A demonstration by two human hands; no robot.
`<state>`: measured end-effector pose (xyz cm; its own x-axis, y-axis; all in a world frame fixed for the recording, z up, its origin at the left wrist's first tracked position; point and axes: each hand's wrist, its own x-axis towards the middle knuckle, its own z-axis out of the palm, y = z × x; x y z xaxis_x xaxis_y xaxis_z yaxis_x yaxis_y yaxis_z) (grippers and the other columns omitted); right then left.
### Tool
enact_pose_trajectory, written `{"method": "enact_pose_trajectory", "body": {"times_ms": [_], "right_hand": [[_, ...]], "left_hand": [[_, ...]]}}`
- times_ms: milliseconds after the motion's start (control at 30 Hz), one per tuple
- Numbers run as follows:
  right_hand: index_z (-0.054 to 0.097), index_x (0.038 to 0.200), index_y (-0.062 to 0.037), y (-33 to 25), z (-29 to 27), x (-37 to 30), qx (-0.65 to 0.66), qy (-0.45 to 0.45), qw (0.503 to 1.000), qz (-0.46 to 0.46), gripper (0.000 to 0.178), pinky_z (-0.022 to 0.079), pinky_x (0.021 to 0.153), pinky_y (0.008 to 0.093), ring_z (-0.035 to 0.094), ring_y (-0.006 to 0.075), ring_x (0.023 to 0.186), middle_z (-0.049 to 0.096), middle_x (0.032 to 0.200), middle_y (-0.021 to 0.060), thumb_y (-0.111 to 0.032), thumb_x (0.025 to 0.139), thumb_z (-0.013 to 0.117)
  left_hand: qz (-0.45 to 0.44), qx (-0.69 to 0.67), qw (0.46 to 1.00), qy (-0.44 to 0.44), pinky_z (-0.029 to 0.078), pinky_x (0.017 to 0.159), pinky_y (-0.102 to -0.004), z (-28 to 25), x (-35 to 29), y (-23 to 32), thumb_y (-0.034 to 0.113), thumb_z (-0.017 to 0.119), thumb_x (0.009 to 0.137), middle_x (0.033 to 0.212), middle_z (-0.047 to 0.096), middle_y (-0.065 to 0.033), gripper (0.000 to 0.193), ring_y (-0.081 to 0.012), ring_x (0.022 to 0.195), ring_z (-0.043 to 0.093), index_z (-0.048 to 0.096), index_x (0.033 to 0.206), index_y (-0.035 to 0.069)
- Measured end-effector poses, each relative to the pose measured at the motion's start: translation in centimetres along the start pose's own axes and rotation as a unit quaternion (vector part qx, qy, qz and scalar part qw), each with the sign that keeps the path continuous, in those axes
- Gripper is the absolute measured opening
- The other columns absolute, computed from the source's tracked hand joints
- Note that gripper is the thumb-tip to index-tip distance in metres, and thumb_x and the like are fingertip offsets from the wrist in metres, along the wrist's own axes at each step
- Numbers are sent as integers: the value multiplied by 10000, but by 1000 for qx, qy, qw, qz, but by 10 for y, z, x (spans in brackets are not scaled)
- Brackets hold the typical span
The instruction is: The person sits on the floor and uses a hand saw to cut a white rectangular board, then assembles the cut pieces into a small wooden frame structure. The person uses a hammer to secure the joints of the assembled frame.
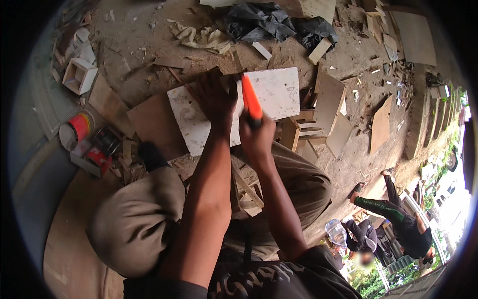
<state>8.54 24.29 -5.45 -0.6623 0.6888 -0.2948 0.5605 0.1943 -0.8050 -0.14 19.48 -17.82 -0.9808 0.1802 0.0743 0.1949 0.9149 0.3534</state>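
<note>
A white, dirt-specked board (274,92) lies in front of my knees. My left hand (214,97) is bent over the far part of it, fingers curled down in shadow; what they grip is hidden. A thin brown wood strip (177,77) sticks out beside those fingers. In my right hand (258,130) is a hammer (252,98) with an orange handle and black grip, its far end close to my left thumb. Motion blurs the tool, and its dark head is hard to make out. Under the white board's left side, a brown board (154,122) shows.
Paint cans (77,130) and a small open wooden box (79,75) stand at the left. Wooden pieces (316,119) lie on the right. Black plastic sheeting (261,22) and a beige cloth (201,37) lie beyond. Other people (416,231) are at the lower right.
</note>
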Motion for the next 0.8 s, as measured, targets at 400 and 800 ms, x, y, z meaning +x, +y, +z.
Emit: {"method": "enact_pose_trajectory", "body": {"times_ms": [400,800], "right_hand": [[653,896,22,-41,-81,-114,-31,-17,996,76,72,460,586,269,536,63,630,580,649,72,-42,894,620],[655,1096,58,-1,-72,-121,-29,-40,997,55,257,439,580,258,525,47,657,592,684,3,-148,945,618]], "left_hand": [[-10,27,1000,2,139,1183,-609,-3,0,-5,544,538,891,1260,554,-105,527,-285,1215,505,599,1198,120],[-13,11,1000,11,130,1185,-613,-2,-6,-5,563,551,887,1254,549,-93,539,-297,1244,492,568,1246,160]]}}
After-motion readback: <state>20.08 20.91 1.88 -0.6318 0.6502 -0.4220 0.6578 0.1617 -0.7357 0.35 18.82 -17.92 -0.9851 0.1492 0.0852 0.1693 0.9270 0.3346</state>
